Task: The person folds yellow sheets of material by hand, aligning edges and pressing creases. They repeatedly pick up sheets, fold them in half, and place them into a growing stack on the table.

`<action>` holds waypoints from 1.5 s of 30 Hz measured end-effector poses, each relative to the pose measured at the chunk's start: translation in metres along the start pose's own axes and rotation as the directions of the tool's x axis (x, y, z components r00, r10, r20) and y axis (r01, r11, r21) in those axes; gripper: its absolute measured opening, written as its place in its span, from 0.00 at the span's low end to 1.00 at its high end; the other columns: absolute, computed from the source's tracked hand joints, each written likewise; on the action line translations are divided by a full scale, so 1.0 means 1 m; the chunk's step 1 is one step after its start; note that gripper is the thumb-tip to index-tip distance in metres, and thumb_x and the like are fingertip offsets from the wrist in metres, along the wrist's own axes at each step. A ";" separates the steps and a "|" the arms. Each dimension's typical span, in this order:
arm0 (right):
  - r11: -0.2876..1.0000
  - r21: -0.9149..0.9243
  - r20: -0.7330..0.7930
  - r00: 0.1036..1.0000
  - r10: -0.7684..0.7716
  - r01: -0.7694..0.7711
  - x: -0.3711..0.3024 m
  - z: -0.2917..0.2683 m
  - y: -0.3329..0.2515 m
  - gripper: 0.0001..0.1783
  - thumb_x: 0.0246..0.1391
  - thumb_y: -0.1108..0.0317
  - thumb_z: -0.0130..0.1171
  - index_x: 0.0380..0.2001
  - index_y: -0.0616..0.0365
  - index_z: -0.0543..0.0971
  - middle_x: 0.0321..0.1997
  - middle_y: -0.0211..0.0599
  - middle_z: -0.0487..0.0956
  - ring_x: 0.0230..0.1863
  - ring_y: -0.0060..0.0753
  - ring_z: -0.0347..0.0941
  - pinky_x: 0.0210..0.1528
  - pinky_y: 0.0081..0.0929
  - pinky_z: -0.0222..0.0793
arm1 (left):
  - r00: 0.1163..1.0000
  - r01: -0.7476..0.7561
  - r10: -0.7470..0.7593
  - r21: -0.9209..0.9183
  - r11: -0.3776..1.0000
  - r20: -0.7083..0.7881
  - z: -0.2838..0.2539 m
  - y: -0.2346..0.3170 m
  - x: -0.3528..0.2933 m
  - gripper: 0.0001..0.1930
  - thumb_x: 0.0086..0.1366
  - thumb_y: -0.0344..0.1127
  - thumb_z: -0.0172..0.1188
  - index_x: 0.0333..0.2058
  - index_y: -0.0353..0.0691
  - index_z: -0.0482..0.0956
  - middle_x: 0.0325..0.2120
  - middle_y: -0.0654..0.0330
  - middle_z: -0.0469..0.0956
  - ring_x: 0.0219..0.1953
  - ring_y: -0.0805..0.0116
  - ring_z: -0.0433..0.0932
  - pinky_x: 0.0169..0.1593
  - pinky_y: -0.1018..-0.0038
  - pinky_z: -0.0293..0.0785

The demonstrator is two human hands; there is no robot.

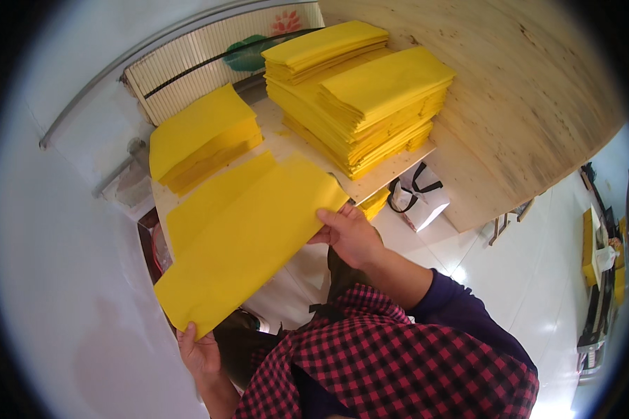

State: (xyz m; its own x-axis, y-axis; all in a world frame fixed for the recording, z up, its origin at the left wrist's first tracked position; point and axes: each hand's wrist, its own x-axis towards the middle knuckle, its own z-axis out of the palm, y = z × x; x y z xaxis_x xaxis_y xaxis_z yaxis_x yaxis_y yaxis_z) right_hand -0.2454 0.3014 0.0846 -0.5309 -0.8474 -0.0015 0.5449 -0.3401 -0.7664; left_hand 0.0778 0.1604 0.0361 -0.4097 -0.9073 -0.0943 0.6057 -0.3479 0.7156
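Note:
A long sheet of yellow paper (251, 237) is stretched between my two hands over the near edge of the table. My left hand (199, 353) pinches its lower left corner, thumb on top. At the right end, my right hand (348, 234) grips the edge with the thumb on the upper face and the fingers underneath. Beneath this sheet, another yellow sheet (189, 220) shows in part; the rest of it is hidden. Beyond them lies a lower stack of yellow sheets (203, 133) on the left.
A tall pile of folded yellow sheets (356, 91) rises at the back of the wooden table (272, 126). A large plywood board (510, 105) stands on the right. Below the table's right side, a white bag with black handles (421, 195) sits on the tiled floor.

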 end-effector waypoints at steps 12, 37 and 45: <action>0.846 -0.108 0.131 0.851 -0.509 0.523 0.026 -0.010 -0.180 0.16 0.61 0.67 0.47 0.47 0.67 0.73 0.43 0.43 0.79 0.39 0.34 0.79 0.41 0.28 0.78 | 0.933 -0.047 0.064 -0.058 0.997 0.355 0.166 -0.010 0.048 0.23 0.62 0.25 0.52 0.56 0.38 0.64 0.53 0.57 0.69 0.55 0.62 0.69 0.59 0.62 0.65; 0.779 -0.626 -0.480 0.767 -0.425 0.040 0.167 -0.226 -0.358 0.08 0.57 0.65 0.57 0.31 0.60 0.75 0.23 0.30 0.76 0.18 0.16 0.70 0.15 0.11 0.68 | 0.879 0.153 -0.314 0.412 0.898 0.358 0.400 -0.173 0.166 0.11 0.58 0.27 0.58 0.40 0.44 0.73 0.39 0.66 0.77 0.41 0.73 0.73 0.43 0.72 0.66; 0.705 -0.707 -0.452 0.731 -0.511 0.056 0.154 -0.219 -0.367 0.11 0.54 0.63 0.60 0.25 0.58 0.75 0.18 0.26 0.73 0.14 0.13 0.65 0.12 0.11 0.62 | 0.902 0.025 -0.252 0.541 0.841 0.351 0.411 -0.160 0.166 0.07 0.55 0.30 0.61 0.34 0.47 0.74 0.32 0.70 0.77 0.33 0.79 0.71 0.34 0.77 0.61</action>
State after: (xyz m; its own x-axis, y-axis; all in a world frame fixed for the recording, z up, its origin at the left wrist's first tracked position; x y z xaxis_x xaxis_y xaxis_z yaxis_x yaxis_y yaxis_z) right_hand -0.6691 0.3853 0.2247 -0.9601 -0.2611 0.1001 -0.1039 0.0007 -0.9946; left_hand -0.3674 0.1621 0.1907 -0.7616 -0.6477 -0.0231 0.1303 -0.1879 0.9735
